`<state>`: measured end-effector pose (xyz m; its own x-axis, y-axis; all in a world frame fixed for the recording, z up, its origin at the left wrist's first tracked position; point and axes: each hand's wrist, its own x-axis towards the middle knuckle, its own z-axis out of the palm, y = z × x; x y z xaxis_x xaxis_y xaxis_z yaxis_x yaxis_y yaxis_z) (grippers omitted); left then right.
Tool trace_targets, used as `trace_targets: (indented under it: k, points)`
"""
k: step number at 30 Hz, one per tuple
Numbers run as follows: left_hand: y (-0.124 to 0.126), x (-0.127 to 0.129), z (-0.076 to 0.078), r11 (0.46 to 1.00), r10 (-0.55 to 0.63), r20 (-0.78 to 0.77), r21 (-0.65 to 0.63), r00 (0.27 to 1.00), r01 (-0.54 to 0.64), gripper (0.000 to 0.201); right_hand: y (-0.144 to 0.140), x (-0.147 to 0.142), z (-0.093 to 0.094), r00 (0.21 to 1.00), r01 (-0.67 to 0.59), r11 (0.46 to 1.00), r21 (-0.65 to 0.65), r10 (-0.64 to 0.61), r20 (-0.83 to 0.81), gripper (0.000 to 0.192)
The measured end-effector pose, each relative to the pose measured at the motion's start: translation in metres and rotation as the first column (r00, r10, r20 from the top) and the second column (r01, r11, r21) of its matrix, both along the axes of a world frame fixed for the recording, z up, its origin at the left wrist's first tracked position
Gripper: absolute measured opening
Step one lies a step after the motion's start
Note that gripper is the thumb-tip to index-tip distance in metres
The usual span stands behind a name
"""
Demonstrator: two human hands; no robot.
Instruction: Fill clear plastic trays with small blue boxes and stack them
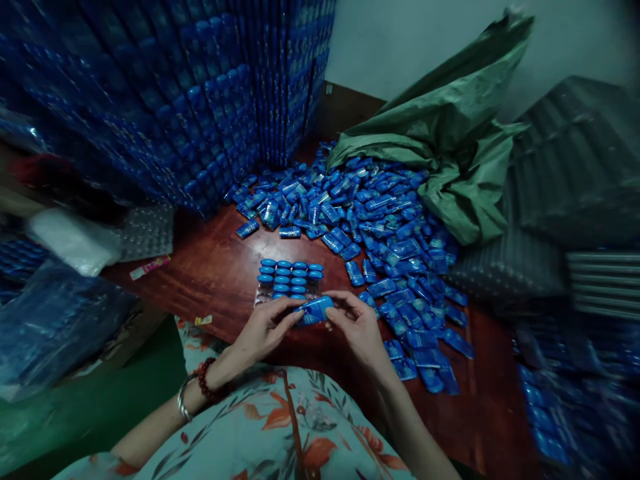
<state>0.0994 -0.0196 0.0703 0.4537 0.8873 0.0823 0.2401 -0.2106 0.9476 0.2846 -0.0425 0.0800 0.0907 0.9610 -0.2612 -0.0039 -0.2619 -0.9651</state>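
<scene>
A small blue packet point(315, 310) with pale printing and rounded ends is held level above the table's near edge. My left hand point(274, 319) pinches its left end, and my right hand point(353, 320) grips the right end between thumb and fingers. Just beyond them lies a tray point(260, 292) with blue rounded pieces point(283, 280) standing in rows; its near part is covered by my hands. To the right and behind spreads a big loose heap of similar blue packets point(380, 213).
Tall stacks of filled blue trays point(200, 100) rise at the left and back. A green sack point(440, 147) lies over the heap's far side. Stacked grey trays point(575, 160) stand right. Bubble wrap point(147, 232) and a pink strip point(150, 267) are on the reddish wooden table point(210, 267).
</scene>
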Motion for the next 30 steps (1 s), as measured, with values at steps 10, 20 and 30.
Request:
trace_targets:
  k: [10, 20, 30]
  points:
    - [0.0, -0.007, -0.008, 0.997, 0.031, 0.011, -0.077, 0.999, -0.03, 0.023, 0.001, 0.0, -0.004, 0.986, -0.005, 0.999, -0.051, -0.004, -0.166, 0.03]
    - [0.0, -0.007, -0.017, 0.999, -0.046, 0.021, -0.017, 0.999, 0.046, 0.022, -0.002, 0.005, -0.006, 0.988, -0.121, 0.985, -0.126, 0.107, -0.108, 0.038]
    - [-0.022, -0.001, -0.021, 0.875, -0.459, 0.013, -0.168, 0.888, 0.455, 0.035, -0.058, 0.028, 0.001, 0.99, -0.1, 0.953, -0.287, 0.066, -0.126, 0.027]
